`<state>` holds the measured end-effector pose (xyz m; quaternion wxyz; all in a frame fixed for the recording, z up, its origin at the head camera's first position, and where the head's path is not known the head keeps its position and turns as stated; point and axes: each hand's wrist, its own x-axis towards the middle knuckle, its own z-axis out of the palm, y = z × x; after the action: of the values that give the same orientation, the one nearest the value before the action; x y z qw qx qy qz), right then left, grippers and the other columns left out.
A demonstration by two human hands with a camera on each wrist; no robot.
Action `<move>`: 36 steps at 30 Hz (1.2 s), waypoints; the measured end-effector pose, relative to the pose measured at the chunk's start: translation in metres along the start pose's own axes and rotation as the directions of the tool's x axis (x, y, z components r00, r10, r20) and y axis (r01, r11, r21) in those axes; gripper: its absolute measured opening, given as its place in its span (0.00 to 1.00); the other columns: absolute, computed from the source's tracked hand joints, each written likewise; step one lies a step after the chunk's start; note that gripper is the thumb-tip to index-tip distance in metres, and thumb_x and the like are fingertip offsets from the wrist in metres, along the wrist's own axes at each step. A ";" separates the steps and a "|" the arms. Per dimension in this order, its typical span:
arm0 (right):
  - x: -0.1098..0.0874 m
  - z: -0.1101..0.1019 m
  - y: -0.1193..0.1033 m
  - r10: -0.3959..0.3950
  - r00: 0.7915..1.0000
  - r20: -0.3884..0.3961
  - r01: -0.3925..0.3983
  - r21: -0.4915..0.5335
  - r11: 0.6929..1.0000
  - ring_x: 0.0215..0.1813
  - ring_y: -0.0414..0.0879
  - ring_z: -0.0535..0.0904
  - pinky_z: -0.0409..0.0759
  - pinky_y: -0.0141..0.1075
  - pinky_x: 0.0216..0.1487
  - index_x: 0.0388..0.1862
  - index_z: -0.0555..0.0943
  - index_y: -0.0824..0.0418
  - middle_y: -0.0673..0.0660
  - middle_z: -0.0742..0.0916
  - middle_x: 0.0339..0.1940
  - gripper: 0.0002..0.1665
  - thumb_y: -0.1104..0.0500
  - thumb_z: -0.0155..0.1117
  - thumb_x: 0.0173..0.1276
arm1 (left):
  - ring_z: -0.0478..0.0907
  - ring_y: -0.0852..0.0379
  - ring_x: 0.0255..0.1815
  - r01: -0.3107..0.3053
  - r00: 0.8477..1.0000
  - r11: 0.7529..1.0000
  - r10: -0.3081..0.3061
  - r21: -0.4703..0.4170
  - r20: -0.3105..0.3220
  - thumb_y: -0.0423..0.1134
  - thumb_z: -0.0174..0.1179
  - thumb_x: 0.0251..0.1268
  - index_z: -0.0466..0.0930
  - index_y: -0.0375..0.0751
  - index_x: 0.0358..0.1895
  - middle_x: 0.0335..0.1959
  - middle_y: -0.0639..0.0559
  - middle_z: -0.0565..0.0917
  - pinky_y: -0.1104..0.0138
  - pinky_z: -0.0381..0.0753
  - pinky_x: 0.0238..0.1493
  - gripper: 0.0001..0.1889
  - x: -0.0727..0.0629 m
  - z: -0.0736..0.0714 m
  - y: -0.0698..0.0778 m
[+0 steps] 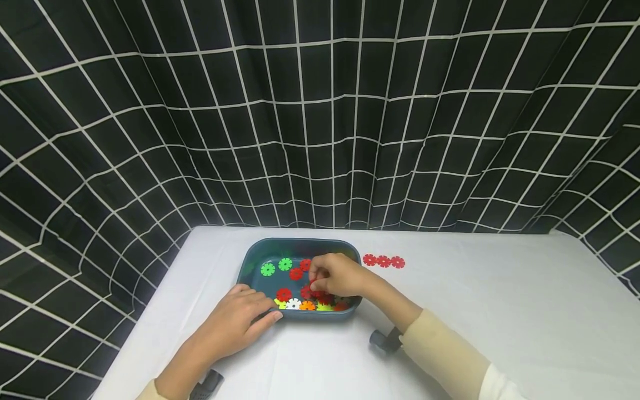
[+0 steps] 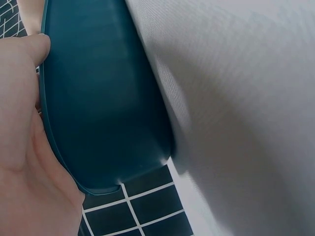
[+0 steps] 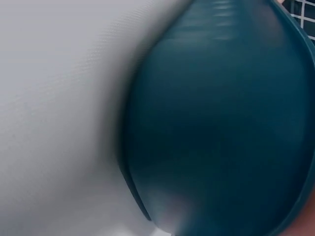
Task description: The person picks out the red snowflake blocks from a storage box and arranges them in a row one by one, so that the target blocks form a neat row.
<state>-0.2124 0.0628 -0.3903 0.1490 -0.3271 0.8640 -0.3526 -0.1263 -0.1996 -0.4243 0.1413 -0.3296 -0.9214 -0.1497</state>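
Observation:
A dark teal tray [image 1: 305, 315] holds notched snowflake-shaped plastic discs. Red discs [image 1: 284, 295] lie at its middle and right, and two green discs [image 1: 285, 264] toward the back left. My left hand [image 1: 240, 314] holds the tray's front left rim, fingers over the edge and thumb outside; the left wrist view shows the tray's outer wall [image 2: 103, 98] beside it. Inside the tray's right half, my right hand [image 1: 340, 275] pinches a red disc [image 1: 314, 286] between thumb and fingers. That hand partly hides the discs below. The right wrist view mostly shows the tray's wall [image 3: 216, 113].
Three red discs in a row [image 1: 383, 261] lie on the white-covered table [image 1: 500, 300], just right of the tray. White [image 1: 293, 304], orange [image 1: 307, 306] and yellow discs sit along the tray's front inner side. A black curtain with white grid lines [image 1: 320, 122] hangs behind.

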 end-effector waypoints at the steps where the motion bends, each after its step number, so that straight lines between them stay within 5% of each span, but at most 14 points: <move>1: 0.000 -0.001 0.001 -0.011 1.000 -0.002 0.011 0.011 1.000 0.26 0.42 0.78 0.80 0.35 0.30 0.32 0.80 0.57 0.48 0.82 0.22 0.09 0.67 0.72 0.64 | 0.77 0.69 0.34 -0.002 1.000 1.000 0.002 -0.001 -0.002 0.55 0.58 0.73 0.84 0.58 0.35 0.28 0.73 0.76 0.60 0.71 0.53 0.11 0.000 0.000 0.000; 12: -0.002 -0.011 0.002 -0.015 1.000 -0.003 0.015 0.075 0.997 0.28 0.51 0.83 0.81 0.36 0.27 0.33 0.80 0.60 0.56 0.86 0.27 0.08 0.70 0.69 0.65 | 0.76 0.69 0.32 -0.020 1.000 1.000 0.020 0.000 -0.014 0.54 0.58 0.73 0.83 0.58 0.34 0.27 0.73 0.75 0.60 0.71 0.52 0.11 0.000 0.001 -0.001; 36: -0.010 -0.025 0.009 0.092 0.994 -0.063 -0.077 0.205 0.976 0.26 0.47 0.81 0.85 0.43 0.33 0.39 0.84 0.67 0.55 0.84 0.26 0.04 0.71 0.64 0.69 | 0.75 0.69 0.32 -0.012 1.000 1.000 0.012 -0.003 -0.004 0.54 0.57 0.74 0.83 0.58 0.34 0.26 0.73 0.74 0.59 0.71 0.52 0.11 0.000 -0.001 0.001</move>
<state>-0.2210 0.0871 -0.3790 0.1651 -0.2602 0.8416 -0.4435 -0.1256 -0.1991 -0.4227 0.1435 -0.3350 -0.9189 -0.1508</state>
